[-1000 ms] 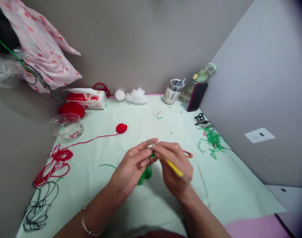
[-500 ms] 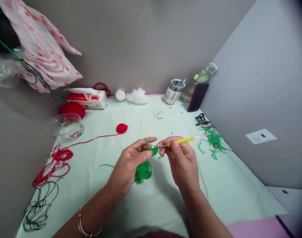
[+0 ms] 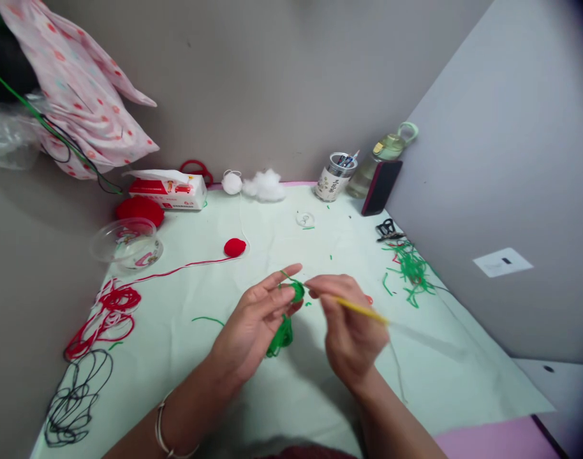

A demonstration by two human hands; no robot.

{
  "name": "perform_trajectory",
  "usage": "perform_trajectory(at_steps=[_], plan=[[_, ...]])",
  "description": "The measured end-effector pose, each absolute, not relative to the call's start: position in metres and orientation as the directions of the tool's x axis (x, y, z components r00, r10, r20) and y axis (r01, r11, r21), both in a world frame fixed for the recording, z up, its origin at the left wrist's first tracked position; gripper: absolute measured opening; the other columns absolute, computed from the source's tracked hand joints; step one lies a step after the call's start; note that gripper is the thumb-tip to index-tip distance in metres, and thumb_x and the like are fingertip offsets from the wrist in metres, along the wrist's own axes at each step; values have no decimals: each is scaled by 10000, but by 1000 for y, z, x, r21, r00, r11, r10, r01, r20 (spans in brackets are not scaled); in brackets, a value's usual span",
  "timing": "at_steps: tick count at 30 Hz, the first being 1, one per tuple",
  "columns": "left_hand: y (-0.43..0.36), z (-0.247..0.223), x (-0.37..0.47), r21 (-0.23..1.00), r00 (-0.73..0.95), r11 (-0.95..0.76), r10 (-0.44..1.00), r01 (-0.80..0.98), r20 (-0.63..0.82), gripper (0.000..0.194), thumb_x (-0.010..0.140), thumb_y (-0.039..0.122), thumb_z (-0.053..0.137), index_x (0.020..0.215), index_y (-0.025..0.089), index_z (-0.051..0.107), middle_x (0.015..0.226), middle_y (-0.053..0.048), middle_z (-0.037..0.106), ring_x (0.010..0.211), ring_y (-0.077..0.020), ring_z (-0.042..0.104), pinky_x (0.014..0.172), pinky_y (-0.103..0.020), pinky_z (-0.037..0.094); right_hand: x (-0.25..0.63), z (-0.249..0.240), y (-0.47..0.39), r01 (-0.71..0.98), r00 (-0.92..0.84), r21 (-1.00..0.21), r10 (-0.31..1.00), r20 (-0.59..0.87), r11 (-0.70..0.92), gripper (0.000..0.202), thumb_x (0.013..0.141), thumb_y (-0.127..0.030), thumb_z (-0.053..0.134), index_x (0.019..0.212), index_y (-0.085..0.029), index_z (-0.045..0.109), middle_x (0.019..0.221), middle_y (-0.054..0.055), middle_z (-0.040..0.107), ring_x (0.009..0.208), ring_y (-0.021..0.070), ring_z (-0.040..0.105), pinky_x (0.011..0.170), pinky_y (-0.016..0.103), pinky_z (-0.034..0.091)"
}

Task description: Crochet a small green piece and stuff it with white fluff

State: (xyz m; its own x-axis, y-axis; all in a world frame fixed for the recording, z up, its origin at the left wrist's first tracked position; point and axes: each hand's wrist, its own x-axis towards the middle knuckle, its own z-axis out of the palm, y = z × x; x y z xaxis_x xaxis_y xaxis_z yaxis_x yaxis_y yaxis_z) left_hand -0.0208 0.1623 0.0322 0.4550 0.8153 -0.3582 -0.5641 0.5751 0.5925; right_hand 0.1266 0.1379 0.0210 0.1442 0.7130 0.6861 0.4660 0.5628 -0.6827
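My left hand (image 3: 253, 319) pinches a small green crochet piece (image 3: 298, 292) between thumb and fingers, and a strand of green yarn runs over its raised index finger. My right hand (image 3: 353, 328) is closed round a crochet hook with a yellow handle (image 3: 361, 308), blurred by motion. The hook's front end lies close to the green piece; whether it sits in a stitch I cannot tell. Below the left hand rests a bundle of green yarn (image 3: 280, 338), partly covered by the fingers.
A red crocheted ball (image 3: 235, 247) lies farther back, its yarn trailing left to tangled red yarn (image 3: 122, 298). Black cord (image 3: 78, 398) is at front left. Green scraps (image 3: 413, 264) lie right. Behind stand a tissue pack (image 3: 181, 191), white stuffing (image 3: 265, 186), a pen can (image 3: 336, 178) and a phone (image 3: 381, 188).
The yellow hook has swung from pointing up to the right to slanting down to the right, as my right hand turned. My left hand has rotated slightly, showing more of the green piece.
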Motion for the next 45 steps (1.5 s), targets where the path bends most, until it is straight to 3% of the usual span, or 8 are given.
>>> perform_trajectory(at_steps=[5, 9, 15, 21, 32, 37, 41, 45], plan=[[165, 37, -26, 678, 407, 508, 855, -532, -322, 447, 805, 229, 826, 1249, 247, 768, 849, 4, 658, 865, -127, 620, 861, -228, 480, 128, 24, 144, 3, 223, -921, 898, 380, 389, 193, 1033, -237, 581, 1001, -264, 770, 883, 15, 728, 714, 140, 643, 656, 291, 542], [162, 36, -21, 767, 330, 424, 899, -482, -289, 398, 814, 238, 831, 1207, 267, 784, 840, 17, 650, 853, -114, 605, 815, -202, 467, 124, 24, 143, 159, 195, -904, 885, 424, 398, 202, 1019, -189, 602, 1033, -278, 782, 918, 15, 761, 742, 138, 662, 668, 285, 548], [165, 31, -21, 641, 425, 529, 844, -557, -327, 390, 806, 234, 825, 1194, 209, 794, 837, -3, 667, 772, -102, 593, 844, -214, 503, 124, 21, 139, 543, 23, -583, 684, 729, 604, 362, 929, -42, 664, 1183, -278, 770, 1050, 71, 770, 916, 200, 714, 762, 343, 580], [171, 32, -27, 658, 404, 503, 860, -560, -313, 302, 810, 215, 808, 1112, 205, 821, 783, 20, 621, 704, -79, 558, 850, -216, 511, 130, 26, 145, 64, 233, -912, 883, 408, 405, 206, 1016, -202, 597, 995, -276, 788, 879, 12, 729, 713, 143, 639, 653, 297, 534], [164, 34, -29, 865, 318, 349, 918, -361, -237, 285, 849, 277, 792, 1132, 297, 820, 915, -7, 636, 882, -143, 574, 801, -252, 458, 130, 26, 150, -183, 223, -943, 946, 235, 277, 201, 1002, -361, 640, 919, -218, 754, 858, 38, 767, 699, 149, 678, 678, 302, 580], [164, 35, -31, 920, 232, 255, 954, -299, -190, 289, 852, 239, 781, 1132, 302, 815, 873, 3, 593, 839, -141, 534, 773, -251, 451, 128, 30, 142, 105, 193, -921, 900, 390, 376, 212, 1053, -249, 534, 990, -224, 735, 916, 39, 771, 715, 148, 708, 686, 306, 600], [159, 32, -25, 941, 133, 187, 979, -281, -155, 393, 844, 228, 807, 1225, 317, 763, 894, 17, 610, 802, -122, 515, 765, -232, 452, 125, 23, 136, 501, 15, -633, 725, 688, 590, 281, 1004, -103, 553, 1175, -256, 714, 982, 60, 785, 833, 185, 735, 736, 337, 609], [158, 34, -21, 780, 293, 410, 908, -473, -299, 559, 833, 262, 836, 1368, 257, 674, 736, 52, 574, 652, -84, 472, 724, -216, 459, 123, 19, 134, 683, -74, -420, 628, 774, 598, 318, 963, -87, 622, 1179, -282, 748, 1030, 86, 771, 907, 211, 735, 730, 340, 610]])
